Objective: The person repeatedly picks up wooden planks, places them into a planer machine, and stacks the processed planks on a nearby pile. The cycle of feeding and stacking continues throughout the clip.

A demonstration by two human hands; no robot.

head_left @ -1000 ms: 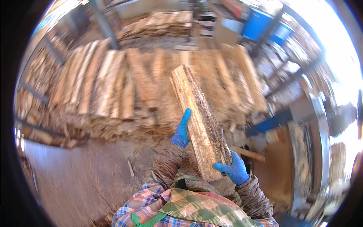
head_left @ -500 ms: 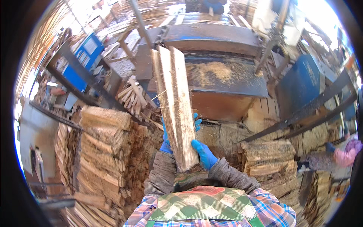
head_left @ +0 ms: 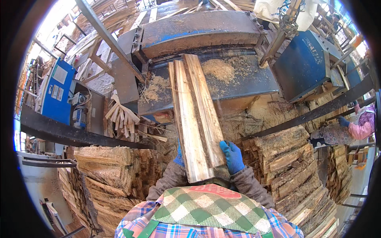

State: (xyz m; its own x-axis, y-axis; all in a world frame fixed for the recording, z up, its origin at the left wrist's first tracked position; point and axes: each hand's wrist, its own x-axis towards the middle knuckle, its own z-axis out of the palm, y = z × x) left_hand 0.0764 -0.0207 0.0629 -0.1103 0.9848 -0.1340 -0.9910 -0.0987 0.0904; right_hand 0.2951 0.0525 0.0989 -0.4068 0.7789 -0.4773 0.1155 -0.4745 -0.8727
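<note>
Rough-sawn wooden boards lie lengthwise in front of me, held side by side, with a dark gap running between them. Their far ends reach over the metal bed of a machine. My right hand, in a blue glove, is closed on the right edge of the boards near their close end. On the other side my left hand, also gloved in blue, grips the left edge; most of its fingers are hidden by the wood.
Sawdust is strewn over the bed. Board stacks stand at left and right. A blue control cabinet is at far left, a blue machine housing at right. Another person in a pink sleeve works at far right.
The boards' close end has swung slightly right, and the right-hand board has slid away from the other. My right hand has moved right along with it. The whole view has shifted.
</note>
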